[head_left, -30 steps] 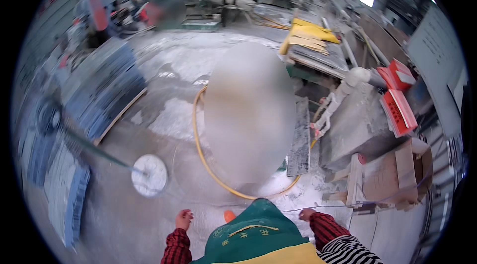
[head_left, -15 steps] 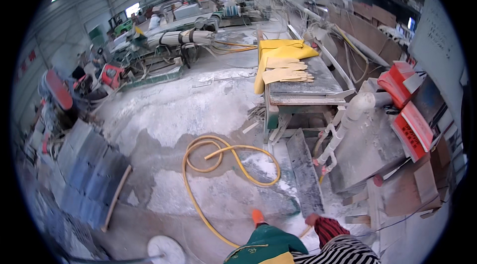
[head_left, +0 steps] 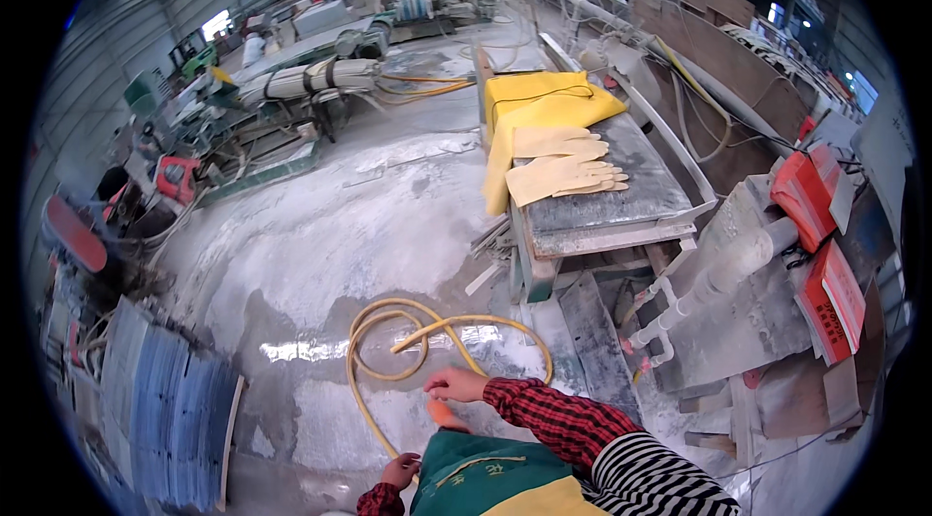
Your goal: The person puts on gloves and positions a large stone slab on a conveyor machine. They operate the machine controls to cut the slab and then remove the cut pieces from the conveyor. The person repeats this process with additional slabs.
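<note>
My right hand [head_left: 456, 384] reaches out in front of me, above the wet floor. Its fingers point left, loosely bent and apart, with nothing in them. Low in the picture, my left hand [head_left: 401, 469] is beside the yellow hose [head_left: 361, 398], its fingers loosely curved and no object visible in them. I cannot tell whether it touches the hose. That hose lies in loops on the floor ahead. I wear a green and yellow apron [head_left: 490, 477]; an orange boot [head_left: 447, 415] shows beyond it.
Ahead right, a workbench [head_left: 607, 225] carries cream gloves [head_left: 568, 176] and a folded yellow sheet-like item [head_left: 544, 103]. A white pipe [head_left: 728, 278] and red bags [head_left: 830, 307] are at right. Blue-grey stacked slabs [head_left: 170, 409] stand at left.
My right hand has moved left and forward from my right side. My left hand has come into view at the bottom. The view has shifted, bringing the bench closer.
</note>
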Demonstrator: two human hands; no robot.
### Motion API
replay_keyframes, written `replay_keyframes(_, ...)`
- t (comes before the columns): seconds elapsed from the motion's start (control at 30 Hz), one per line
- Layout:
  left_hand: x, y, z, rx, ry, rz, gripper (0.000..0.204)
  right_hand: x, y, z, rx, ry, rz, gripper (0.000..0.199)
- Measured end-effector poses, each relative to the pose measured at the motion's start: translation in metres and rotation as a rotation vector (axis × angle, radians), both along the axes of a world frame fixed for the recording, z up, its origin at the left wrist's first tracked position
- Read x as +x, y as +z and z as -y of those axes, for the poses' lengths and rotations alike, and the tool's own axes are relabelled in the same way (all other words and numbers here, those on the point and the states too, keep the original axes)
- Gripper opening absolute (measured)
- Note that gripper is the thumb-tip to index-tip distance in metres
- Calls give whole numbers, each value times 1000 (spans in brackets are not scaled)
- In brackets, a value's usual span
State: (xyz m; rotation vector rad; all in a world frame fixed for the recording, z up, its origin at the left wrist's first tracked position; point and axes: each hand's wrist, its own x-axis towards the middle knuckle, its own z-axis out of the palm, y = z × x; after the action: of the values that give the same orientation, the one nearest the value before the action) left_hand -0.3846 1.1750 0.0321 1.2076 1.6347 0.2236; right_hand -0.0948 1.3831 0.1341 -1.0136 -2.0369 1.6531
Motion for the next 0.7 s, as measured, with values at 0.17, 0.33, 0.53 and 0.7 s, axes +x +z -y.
replay_keyframes(0.17,-34,-36,-115,7,-275,4,32,50,18,-112,209,-530,86,19)
replay_keyframes(0.33,-115,-97,-229,-69,-121,53,29,113,9,-202,123,-972,42,23)
replay_keyframes(0.53,-173,-42,-382,-87,146,72,26,121,72,-259,585,-1121,575,19)
replay_keyframes(0.7,-185,-31,-467,-62,45,90,26,124,97,-315,697,-1182,1006,37)
